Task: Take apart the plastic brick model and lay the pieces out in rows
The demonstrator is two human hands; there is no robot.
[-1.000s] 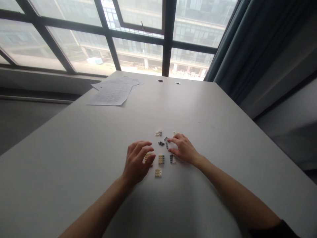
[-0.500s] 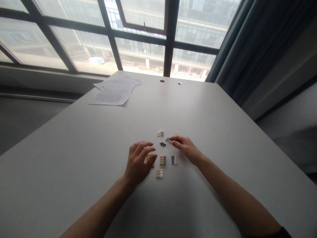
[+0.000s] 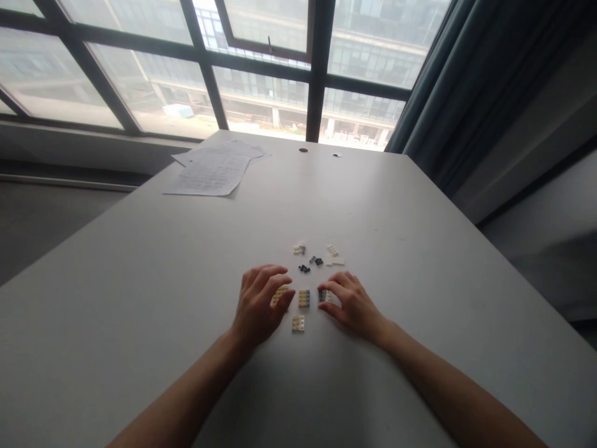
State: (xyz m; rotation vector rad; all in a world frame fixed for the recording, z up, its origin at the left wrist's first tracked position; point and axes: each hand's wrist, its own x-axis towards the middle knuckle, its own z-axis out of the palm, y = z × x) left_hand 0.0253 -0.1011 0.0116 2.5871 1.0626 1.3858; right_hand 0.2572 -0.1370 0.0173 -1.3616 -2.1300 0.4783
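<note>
My left hand (image 3: 261, 300) rests on the table with fingers curved and apart, partly covering a tan studded brick piece (image 3: 280, 295). My right hand (image 3: 351, 303) has its index finger and thumb at the far and near edges of a dark grey and white brick piece (image 3: 322, 295), whose right part is partly hidden. Between the hands lies a tan and grey brick piece (image 3: 304, 298). Nearer to me is a pale, beige-white studded piece (image 3: 298, 323). Just beyond the hands are small black bricks (image 3: 304, 269) and dark grey bricks (image 3: 319, 261).
Farther out lie small white and grey bricks (image 3: 299, 249) and, to the right, white bricks (image 3: 332, 251) with flat white pieces (image 3: 338, 261). Printed papers (image 3: 209, 172) lie at the table's far left. Windows and a dark curtain (image 3: 438, 81) stand beyond the white table (image 3: 401, 205).
My right hand has come back toward me from the small grey piece to the grey and white brick piece. More dark grey and white bricks now show behind it. My left hand has stayed put.
</note>
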